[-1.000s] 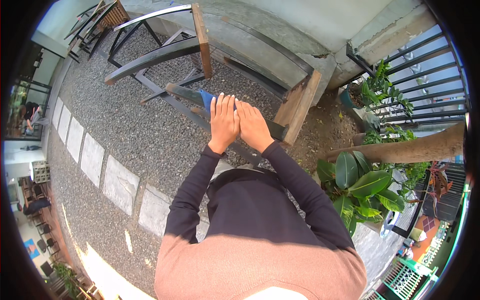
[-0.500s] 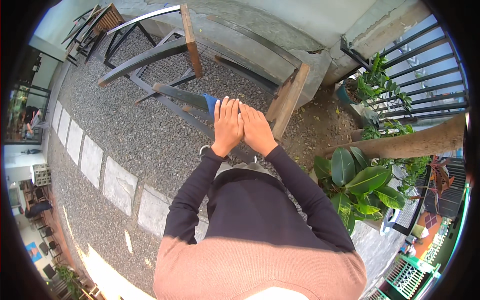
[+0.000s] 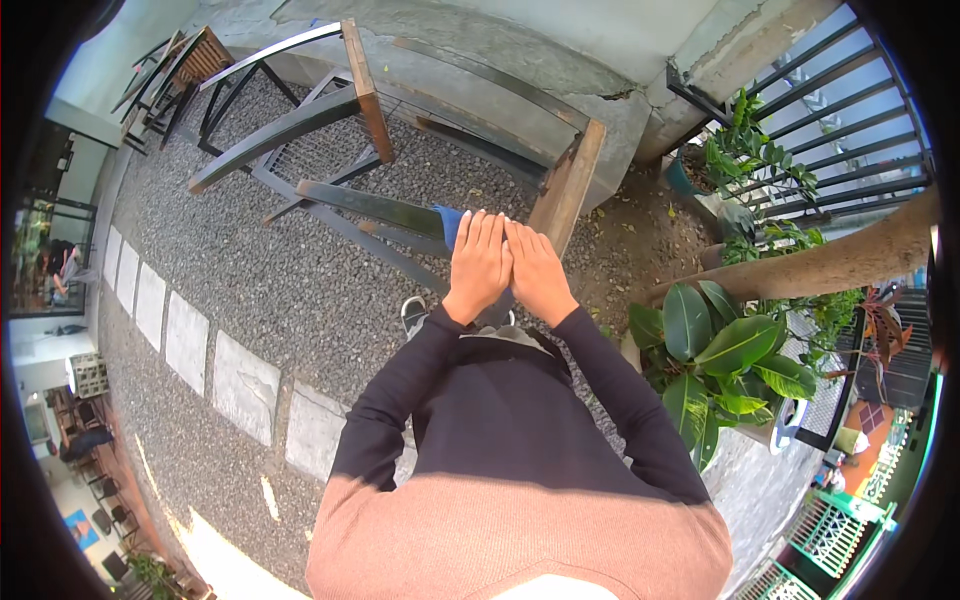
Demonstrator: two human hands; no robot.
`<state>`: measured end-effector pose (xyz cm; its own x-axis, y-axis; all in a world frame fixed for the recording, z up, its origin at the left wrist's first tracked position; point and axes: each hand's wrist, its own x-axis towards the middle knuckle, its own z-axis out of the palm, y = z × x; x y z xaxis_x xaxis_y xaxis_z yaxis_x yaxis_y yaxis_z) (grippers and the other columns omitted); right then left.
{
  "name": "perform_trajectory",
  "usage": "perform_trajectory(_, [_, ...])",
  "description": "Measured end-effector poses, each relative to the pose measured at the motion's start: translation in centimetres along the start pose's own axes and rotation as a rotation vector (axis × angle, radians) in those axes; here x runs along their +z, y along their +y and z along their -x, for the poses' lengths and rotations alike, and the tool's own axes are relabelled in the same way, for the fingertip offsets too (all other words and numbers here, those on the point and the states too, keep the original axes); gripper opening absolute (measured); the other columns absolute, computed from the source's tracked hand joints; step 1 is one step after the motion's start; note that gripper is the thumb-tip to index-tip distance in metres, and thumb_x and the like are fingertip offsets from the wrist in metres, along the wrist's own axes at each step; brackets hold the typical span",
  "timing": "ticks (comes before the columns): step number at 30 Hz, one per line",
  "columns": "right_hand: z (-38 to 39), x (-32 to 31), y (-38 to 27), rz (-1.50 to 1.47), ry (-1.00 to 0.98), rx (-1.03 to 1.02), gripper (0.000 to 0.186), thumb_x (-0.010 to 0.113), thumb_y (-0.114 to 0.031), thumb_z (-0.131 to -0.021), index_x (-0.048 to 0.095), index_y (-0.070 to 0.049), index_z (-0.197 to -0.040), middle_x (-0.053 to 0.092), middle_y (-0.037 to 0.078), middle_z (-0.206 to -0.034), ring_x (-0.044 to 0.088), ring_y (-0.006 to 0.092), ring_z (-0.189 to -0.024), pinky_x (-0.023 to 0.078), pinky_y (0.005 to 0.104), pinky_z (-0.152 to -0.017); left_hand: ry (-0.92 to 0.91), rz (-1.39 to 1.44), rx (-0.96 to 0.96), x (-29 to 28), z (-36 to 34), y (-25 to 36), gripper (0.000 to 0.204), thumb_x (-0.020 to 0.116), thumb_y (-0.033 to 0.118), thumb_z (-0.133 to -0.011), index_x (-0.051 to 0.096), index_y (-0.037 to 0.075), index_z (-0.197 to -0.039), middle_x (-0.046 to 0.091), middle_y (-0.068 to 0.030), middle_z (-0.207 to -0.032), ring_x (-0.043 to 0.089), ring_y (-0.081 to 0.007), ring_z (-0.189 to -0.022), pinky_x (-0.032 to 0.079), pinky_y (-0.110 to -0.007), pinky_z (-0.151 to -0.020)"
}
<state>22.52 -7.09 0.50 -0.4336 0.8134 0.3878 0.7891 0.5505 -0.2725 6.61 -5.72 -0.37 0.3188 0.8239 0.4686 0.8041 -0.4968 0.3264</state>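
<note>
Blue cloth (image 3: 449, 224) on dark curved bar (image 3: 370, 206) above gravel (image 3: 300, 330), near pale wall (image 3: 610, 35)
Cloth is partly covered by left hand (image 3: 479, 264); right hand (image 3: 538, 268) alongside, each grip unclenched.

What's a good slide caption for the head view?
Left hand and right hand side by side over a blue cloth on a dark curved bar above gravel.

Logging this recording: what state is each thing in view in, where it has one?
Long dark curved bar: partly covered
Blue fabric cloth: draped over the bar
Left bare hand: palm down on the cloth, fingers extended
Right bare hand: palm down, fingers extended, beside the left
Grey rectangular paving slabs: laid in a row
Grey concrete wall: cracked
</note>
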Motion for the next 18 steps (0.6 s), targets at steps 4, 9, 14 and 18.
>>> perform_trajectory(4, [-0.4,-0.3,-0.9,-0.010,0.019,0.039,0.057,0.060,-0.014,-0.099,0.052,0.012,-0.150,0.061,0.025,-0.147,0.058,0.0388,-0.135,0.046,0.0476,-0.115,-0.015,0.029,0.064,-0.7,-0.5,-1.1,0.050,0.054,0.024,-0.104,0.064,-0.010,-0.140,0.067,-0.0229,-0.133,0.059,-0.0393,-0.134,0.037,-0.053,-0.127])
perform_trajectory(9, [-1.1,0.4,-2.2,0.061,0.021,0.069,0.061,0.060,-0.019,-0.100,0.050,0.012,-0.152,0.060,0.023,-0.145,0.055,0.0380,-0.137,0.044,0.0466,-0.114,-0.029,0.081,0.127,-1.4,-1.0,-2.8,0.047,0.056,0.023,-0.103,0.065,-0.011,-0.135,0.069,-0.0214,-0.124,0.063,-0.0367,-0.121,0.044,-0.050,-0.120])
perform_trajectory(14, [-2.2,1.4,-3.6,0.072,0.039,0.135,0.059,0.061,-0.016,-0.100,0.050,0.011,-0.153,0.061,0.024,-0.144,0.058,0.0391,-0.134,0.044,0.0484,-0.115,-0.041,0.127,0.179,-2.2,-1.5,-5.1,0.046,0.058,0.021,-0.103,0.065,-0.010,-0.135,0.070,-0.0207,-0.120,0.065,-0.0362,-0.117,0.047,-0.049,-0.113])
perform_trajectory(18, [-4.0,2.0,-5.1,0.058,0.045,0.138,0.061,0.063,-0.016,-0.099,0.050,0.010,-0.153,0.060,0.024,-0.145,0.058,0.0388,-0.135,0.044,0.0484,-0.115,-0.006,0.136,0.193,-3.1,-1.7,-7.2,0.046,0.058,0.022,-0.102,0.066,-0.011,-0.133,0.070,-0.0201,-0.115,0.064,-0.0355,-0.112,0.048,-0.047,-0.109])
